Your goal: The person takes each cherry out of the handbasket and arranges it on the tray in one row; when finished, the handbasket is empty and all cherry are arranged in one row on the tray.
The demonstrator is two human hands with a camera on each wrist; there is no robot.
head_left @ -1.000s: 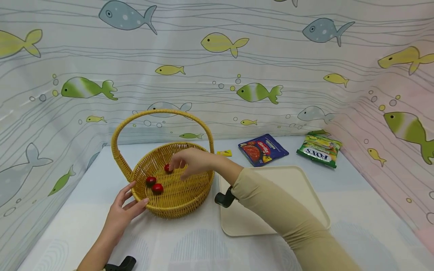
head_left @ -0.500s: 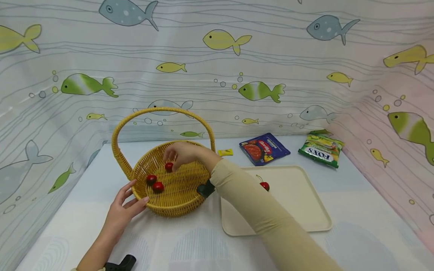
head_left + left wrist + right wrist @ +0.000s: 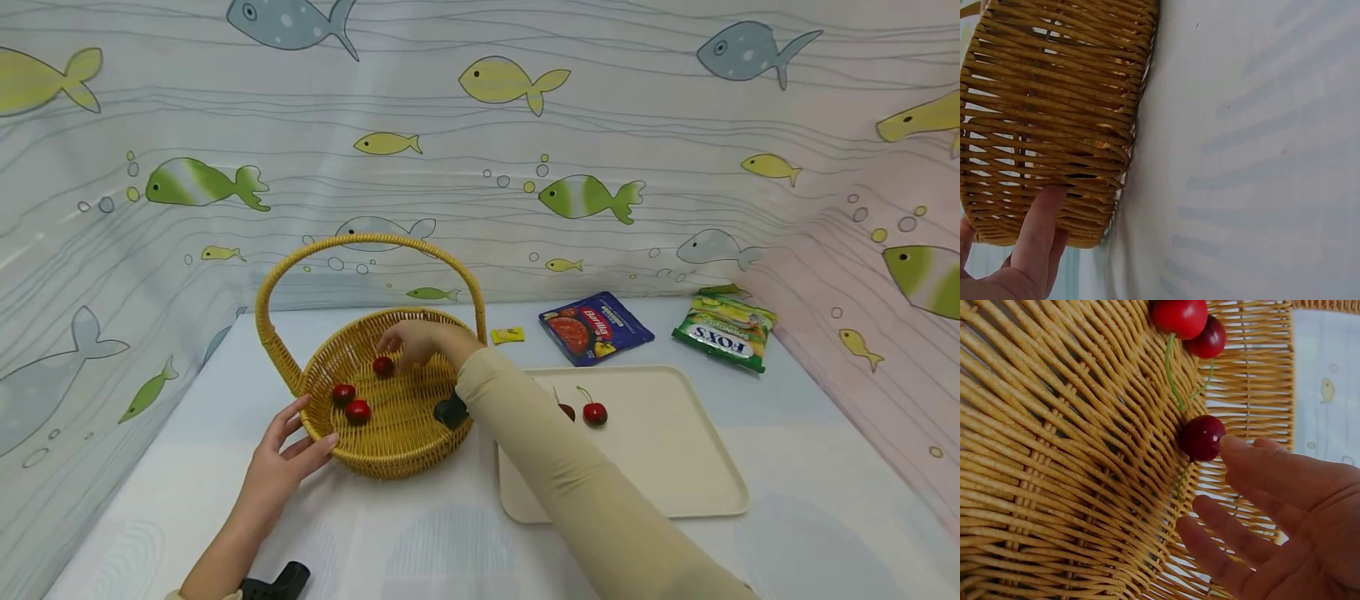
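The left hand rests with straight fingers against the wicker basket wall on the desk. If that hand slips, I'd guess the light basket could skid. Inside, the right hand, fingers loosely spread and holding nothing, has a fingertip at a cherry on the weave.

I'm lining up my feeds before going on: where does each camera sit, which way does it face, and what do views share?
Head: above the table, looking forward and down at basket, tray, both hands and the right sleeve.
Left wrist: beside the basket's outer wall; left hand fingers touch it.
Right wrist: inside the basket, facing three cherries; right hand open by one cherry.
Shared: all show the basket.
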